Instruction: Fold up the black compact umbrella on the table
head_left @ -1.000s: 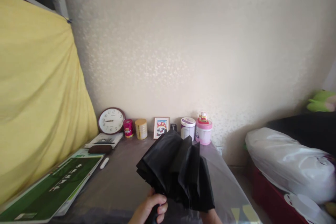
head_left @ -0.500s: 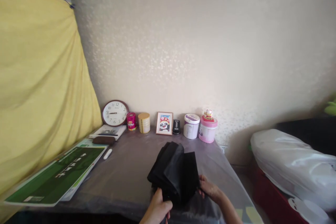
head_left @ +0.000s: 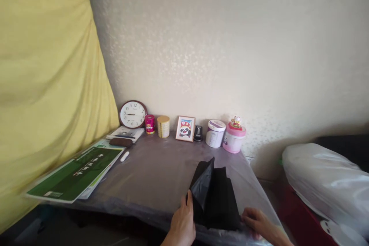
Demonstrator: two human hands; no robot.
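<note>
A black folded umbrella (head_left: 216, 200) lies on the grey table (head_left: 150, 177), close to its front edge, its canopy bunched in loose pleats. My left hand (head_left: 183, 223) presses against the umbrella's left side, thumb up along the fabric. My right hand (head_left: 256, 221) grips the lower right corner of the canopy. The umbrella's handle is hidden behind my left hand.
Along the wall stand a round clock (head_left: 133, 114), a red tin (head_left: 149, 124), a gold tin (head_left: 163, 126), a panda picture (head_left: 185, 128), a white tub (head_left: 215, 133) and a pink tub (head_left: 233, 138). A green board (head_left: 77, 173) and white marker (head_left: 124, 156) lie left. Yellow cloth (head_left: 43, 84) hangs left; a white bag (head_left: 325, 184) sits right.
The umbrella came down from the air onto the table and its canopy folded flatter. My right hand came into view at its right side. The view shifted left and down.
</note>
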